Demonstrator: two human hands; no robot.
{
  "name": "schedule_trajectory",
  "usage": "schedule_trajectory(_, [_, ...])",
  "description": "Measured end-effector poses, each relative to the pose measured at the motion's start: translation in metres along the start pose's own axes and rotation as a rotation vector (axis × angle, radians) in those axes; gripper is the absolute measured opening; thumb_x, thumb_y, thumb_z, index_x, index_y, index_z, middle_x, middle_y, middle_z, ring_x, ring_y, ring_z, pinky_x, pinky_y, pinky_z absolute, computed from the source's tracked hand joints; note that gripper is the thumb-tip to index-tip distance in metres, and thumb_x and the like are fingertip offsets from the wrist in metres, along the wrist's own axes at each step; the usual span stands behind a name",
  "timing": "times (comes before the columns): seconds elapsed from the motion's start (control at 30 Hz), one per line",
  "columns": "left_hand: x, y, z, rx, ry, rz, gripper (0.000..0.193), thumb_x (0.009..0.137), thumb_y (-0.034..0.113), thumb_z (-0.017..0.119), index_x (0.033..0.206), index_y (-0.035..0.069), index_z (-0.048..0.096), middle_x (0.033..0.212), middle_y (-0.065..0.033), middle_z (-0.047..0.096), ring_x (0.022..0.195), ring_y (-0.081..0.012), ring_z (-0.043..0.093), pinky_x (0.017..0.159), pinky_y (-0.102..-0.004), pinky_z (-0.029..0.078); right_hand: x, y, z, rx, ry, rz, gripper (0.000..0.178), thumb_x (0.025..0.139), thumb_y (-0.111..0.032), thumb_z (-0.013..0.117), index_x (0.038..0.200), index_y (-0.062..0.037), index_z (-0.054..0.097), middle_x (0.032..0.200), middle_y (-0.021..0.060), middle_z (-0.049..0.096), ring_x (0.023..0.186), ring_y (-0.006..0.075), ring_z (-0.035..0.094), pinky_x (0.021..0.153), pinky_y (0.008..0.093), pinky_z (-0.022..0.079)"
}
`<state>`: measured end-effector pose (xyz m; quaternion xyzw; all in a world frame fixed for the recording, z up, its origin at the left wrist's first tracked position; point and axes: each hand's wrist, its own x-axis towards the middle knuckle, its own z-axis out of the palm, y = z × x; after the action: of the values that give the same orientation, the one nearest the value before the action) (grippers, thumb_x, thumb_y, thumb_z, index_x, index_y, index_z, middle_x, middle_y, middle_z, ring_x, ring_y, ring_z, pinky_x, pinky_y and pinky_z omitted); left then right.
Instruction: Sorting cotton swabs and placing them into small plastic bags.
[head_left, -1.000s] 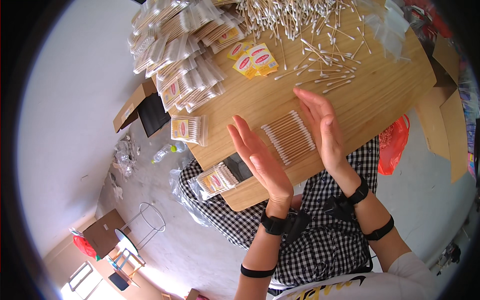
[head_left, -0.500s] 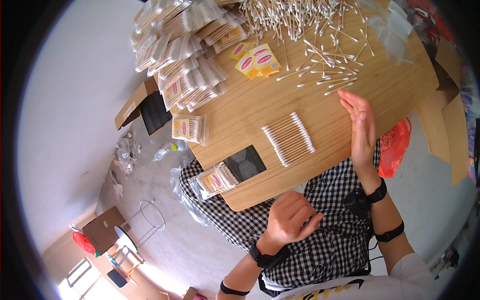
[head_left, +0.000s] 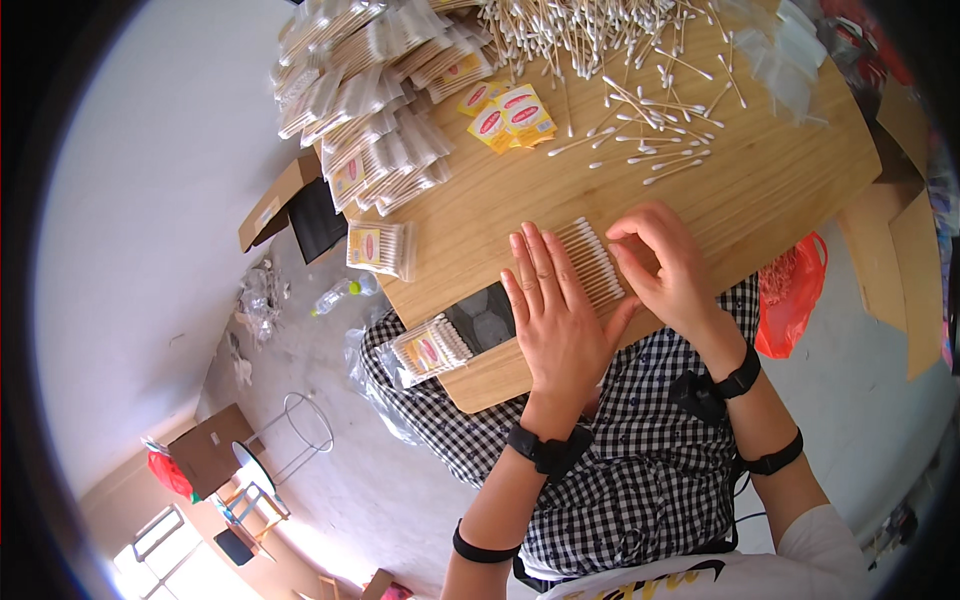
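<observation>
- Since the row of cotton swabs [head_left: 592,262] lies with its shafts running left to right, one hand can attend to each set of tips, which seems to be why the hands flank it near the table's near edge
- Left hand [head_left: 562,325]: back up, fingers straight and nearly together, thumb spread toward the right; it covers the row's left part, perhaps to line up or steady those tips, though contact is hidden
- Right hand [head_left: 665,268]: fingers curled, thumb and forefinger bent toward each other beside the right tips; whether they pinch a swab cannot be told
- Just left of the left hand, a dark pad [head_left: 480,320] lies flat, and a filled bag [head_left: 432,346] sits against its left end at the table's near left corner, probably for short reach
- Farther left, another packed bag [head_left: 380,248] lies alone, near a heap of packed bags [head_left: 370,110] piled at the far left, seemingly to leave the wooden table [head_left: 480,215] free for handling
- Beyond the row, yellow cards [head_left: 515,117] and scattered swabs [head_left: 665,130] lie within reach; the big swab pile [head_left: 570,35] is farther off, with clear bags [head_left: 785,75] far right
</observation>
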<state>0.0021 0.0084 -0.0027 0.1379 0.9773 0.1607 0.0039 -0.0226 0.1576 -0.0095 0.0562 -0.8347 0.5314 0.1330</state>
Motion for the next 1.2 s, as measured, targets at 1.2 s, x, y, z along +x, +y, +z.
schedule_trajectory(1.2, [-0.003,-0.005,0.012,-0.141,0.14,0.044,0.104,0.082,0.057,0.065,0.147,-0.01,0.021,0.155,-0.0265,0.023,0.147,-0.0376,0.018,0.118,-0.0541,0.017,0.002,-0.061,-0.186,-1.371,-0.597,0.338,0.012,0.068,-0.002,0.065,0.078,0.0031,0.061,0.079,0.0172,0.06,0.082,0.0361,0.06,0.079,0.0434,0.047])
